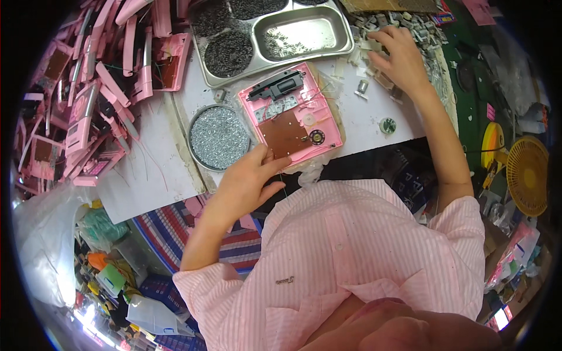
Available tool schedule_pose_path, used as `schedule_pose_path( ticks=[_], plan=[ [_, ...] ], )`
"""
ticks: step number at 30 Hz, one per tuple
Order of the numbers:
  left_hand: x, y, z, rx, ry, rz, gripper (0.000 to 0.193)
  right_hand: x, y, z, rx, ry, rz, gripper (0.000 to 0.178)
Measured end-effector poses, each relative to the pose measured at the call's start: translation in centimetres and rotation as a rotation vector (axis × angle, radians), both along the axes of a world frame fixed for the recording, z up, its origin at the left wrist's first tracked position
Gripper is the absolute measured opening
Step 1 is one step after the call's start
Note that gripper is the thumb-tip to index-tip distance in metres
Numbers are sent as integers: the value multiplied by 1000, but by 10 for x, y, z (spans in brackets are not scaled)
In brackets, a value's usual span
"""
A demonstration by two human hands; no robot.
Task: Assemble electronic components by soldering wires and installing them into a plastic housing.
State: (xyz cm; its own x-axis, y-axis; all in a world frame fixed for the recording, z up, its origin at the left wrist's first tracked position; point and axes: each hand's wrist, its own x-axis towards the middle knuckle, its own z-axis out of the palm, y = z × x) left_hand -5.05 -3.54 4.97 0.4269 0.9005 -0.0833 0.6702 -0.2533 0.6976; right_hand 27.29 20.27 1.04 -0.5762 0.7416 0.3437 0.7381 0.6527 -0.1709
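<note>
A pink plastic housing (331, 120) lies open in front of me. It holds a brown circuit board (282, 136), a dark mechanism (276, 86), thin wires and a small round black part (317, 137). My left hand (243, 181) rests at the housing's near left corner. Its fingertips touch the board's edge, and its thumb is apart from them. Out to the far right, my right hand (404, 64) hovers over a heap of small metal parts (430, 50), fingers spread. I see nothing held in it.
Left of the housing stands a round dish of small silvery pieces (219, 137). Behind it is a metal compartment tray (260, 69) with dark springs or screws. Pink housings (88, 117) pile up at far left. A small motor-like cylinder (362, 88) and a round green part (387, 125) lie at right.
</note>
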Motion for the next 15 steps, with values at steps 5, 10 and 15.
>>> schedule_pose_path(
  ticks=[5, 10, 15],
  plan=[
    [-10, 90, 23, 184, -10, 46, 16, -6, 17, -9, -26, -128, 8, 28],
    [4, 204, -29, 579, 486, 142, 12, 5, 4, 25, -54, 44, -29, 28],
    [13, 243, -34, 410, 698, -26, 20, 30, -12, 34, -110, 100, -80, 29]
  ],
)
